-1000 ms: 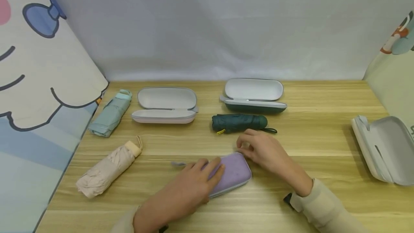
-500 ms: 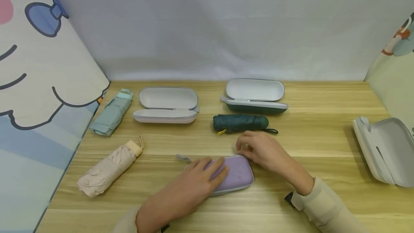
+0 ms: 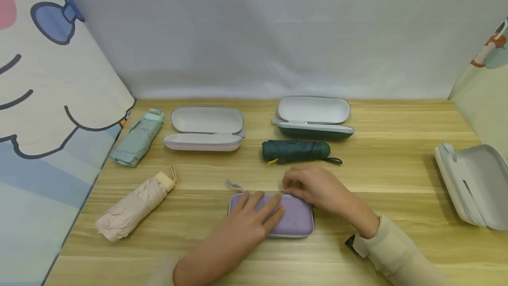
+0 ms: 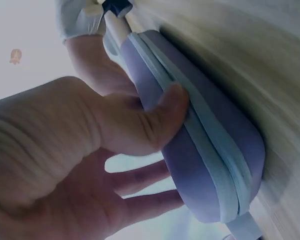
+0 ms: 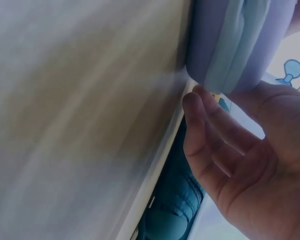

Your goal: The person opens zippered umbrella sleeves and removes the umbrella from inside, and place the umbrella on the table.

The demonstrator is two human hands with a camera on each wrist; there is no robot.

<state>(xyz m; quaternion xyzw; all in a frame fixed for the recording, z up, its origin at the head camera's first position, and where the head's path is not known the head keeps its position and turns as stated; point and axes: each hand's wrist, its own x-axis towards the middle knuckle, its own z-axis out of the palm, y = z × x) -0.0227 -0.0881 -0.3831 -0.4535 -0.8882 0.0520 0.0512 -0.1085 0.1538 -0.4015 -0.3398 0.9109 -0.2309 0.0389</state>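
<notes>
A purple zip case (image 3: 295, 217) lies closed on the table, with a pale zipper band (image 4: 210, 137) round its side. My left hand (image 3: 246, 228) holds it, fingers spread over the lid and thumb against the near side at the zipper. At the far edge, my right hand (image 3: 317, 186) has its fingers curled and pinches at the zipper pull, mostly hidden by the fingertips. A grey loop (image 3: 235, 185) sticks out behind the case's far left corner. Just beyond the right hand lies a folded dark green umbrella (image 3: 295, 150).
Open cases stand at the back: a pale pink one (image 3: 202, 142) and a dark green one (image 3: 315, 131). A cream case (image 3: 456, 189) lies open at the right. Folded umbrellas, mint (image 3: 139, 138) and beige (image 3: 132, 208), lie on the left. A white curtain (image 3: 254, 34) hangs behind the table.
The purple case has turned to lie nearly square to me and shifted slightly right. My right hand has moved left along its far edge; my left hand has travelled with the case.
</notes>
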